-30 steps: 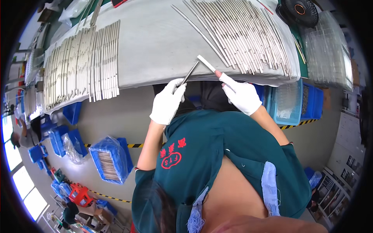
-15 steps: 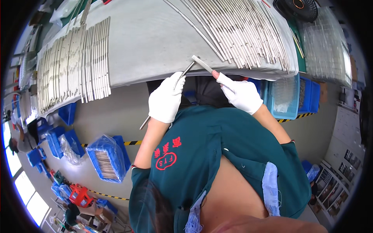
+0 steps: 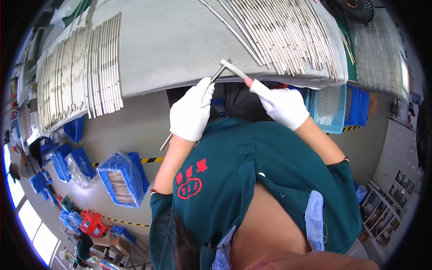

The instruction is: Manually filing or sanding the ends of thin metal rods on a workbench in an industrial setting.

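Head view: two gloved hands, left hand [image 3: 191,112] and right hand [image 3: 283,105], hold one rod [image 3: 215,76].

a grey-covered counter [image 3: 180,49] carries two spreads of thin metal rods, one at the left [image 3: 81,72] and one at the right [image 3: 288,36]. blue bins [image 3: 121,180] holding more rods stand on the floor below, beside yellow-black floor tape [image 3: 150,160]. a black fan [image 3: 348,8] sits top right.
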`<state>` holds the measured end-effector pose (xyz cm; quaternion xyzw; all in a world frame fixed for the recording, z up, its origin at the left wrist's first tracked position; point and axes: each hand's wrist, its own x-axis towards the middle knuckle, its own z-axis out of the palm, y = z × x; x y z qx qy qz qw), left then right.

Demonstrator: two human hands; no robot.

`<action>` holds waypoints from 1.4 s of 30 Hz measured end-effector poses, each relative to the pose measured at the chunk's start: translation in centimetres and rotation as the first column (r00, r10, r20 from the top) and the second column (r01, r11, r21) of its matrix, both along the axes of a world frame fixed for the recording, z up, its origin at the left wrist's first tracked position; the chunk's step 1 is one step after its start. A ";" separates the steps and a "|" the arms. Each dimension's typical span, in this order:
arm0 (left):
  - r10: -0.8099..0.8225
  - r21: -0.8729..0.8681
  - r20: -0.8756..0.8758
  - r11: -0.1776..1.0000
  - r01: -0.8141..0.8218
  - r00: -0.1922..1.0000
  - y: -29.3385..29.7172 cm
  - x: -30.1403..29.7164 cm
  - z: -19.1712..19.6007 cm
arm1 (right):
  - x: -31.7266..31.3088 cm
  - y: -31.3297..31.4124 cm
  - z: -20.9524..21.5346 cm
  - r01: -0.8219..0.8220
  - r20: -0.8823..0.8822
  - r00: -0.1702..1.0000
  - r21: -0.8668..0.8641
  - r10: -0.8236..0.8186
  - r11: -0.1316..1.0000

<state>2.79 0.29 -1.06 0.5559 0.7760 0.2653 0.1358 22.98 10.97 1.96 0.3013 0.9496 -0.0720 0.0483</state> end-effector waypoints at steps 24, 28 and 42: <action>0.030 0.127 -0.034 0.992 -0.025 0.999 -0.2 0.7 -1.0 | -2.4 0.9 -0.4 0.016 -0.176 0.984 0.052 -0.006 0.999; 0.050 0.143 0.052 0.988 -0.057 0.997 -0.2 0.9 -1.0 | 0.2 -0.2 -1.2 0.012 -0.148 0.989 0.004 -0.012 1.000; -0.023 0.064 0.313 0.998 0.003 0.949 -0.3 0.7 -1.5 | -1.0 0.2 -1.7 -0.038 -0.186 0.981 0.099 0.056 0.994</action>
